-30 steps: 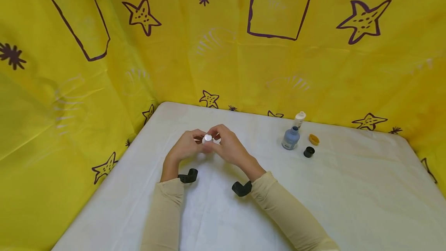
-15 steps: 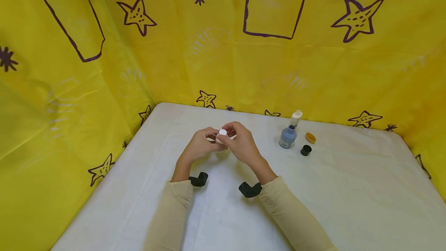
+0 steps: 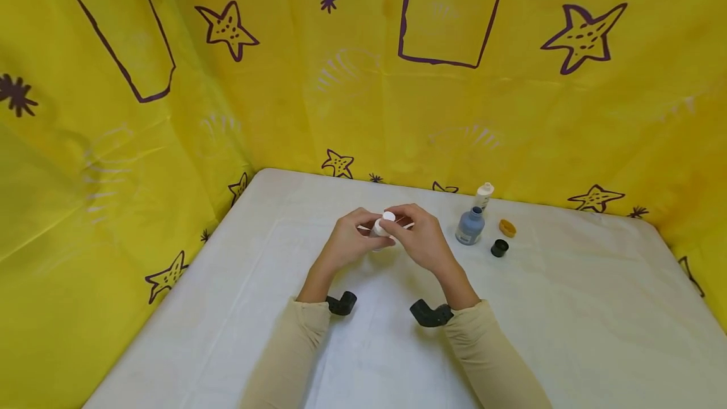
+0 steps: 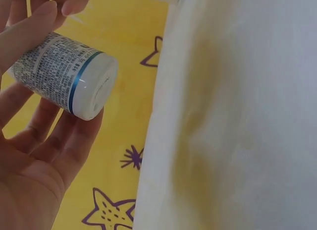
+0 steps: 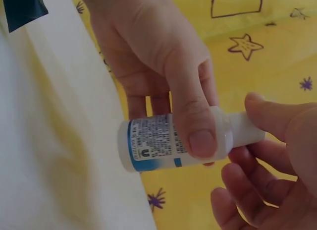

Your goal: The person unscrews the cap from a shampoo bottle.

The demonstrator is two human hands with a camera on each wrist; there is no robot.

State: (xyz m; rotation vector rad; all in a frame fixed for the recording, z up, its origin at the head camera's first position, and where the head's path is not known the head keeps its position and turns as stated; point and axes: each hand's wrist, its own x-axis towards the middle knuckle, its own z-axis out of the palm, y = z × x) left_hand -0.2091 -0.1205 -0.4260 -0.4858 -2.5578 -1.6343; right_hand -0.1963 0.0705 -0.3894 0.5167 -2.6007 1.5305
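Note:
In the head view my left hand point(image 3: 349, 242) and right hand point(image 3: 423, 242) meet over the table around a small white plastic bottle point(image 3: 379, 230). My left hand grips its body, thumb on the printed label and fingers behind, as the right wrist view shows. The label has a blue band, and the bottle base point(image 4: 101, 88) faces the left wrist camera. My right hand pinches the white cap point(image 5: 246, 129) at the top between thumb and fingers. The bottle stands roughly upright in the head view, held above the table.
A blue bottle point(image 3: 469, 227) without a cap stands to the right, with a white bottle point(image 3: 484, 194) behind it. Beside them on the white table point(image 3: 568, 295) lie an orange cap point(image 3: 507, 228) and a black cap point(image 3: 500, 248). Yellow patterned cloth point(image 3: 363, 100) rises behind and at the left.
Both hands have moved to the right together with the bottle, closer to the blue bottle. The right hand's fingers stay at the cap, and the other bottles and caps lie as before.

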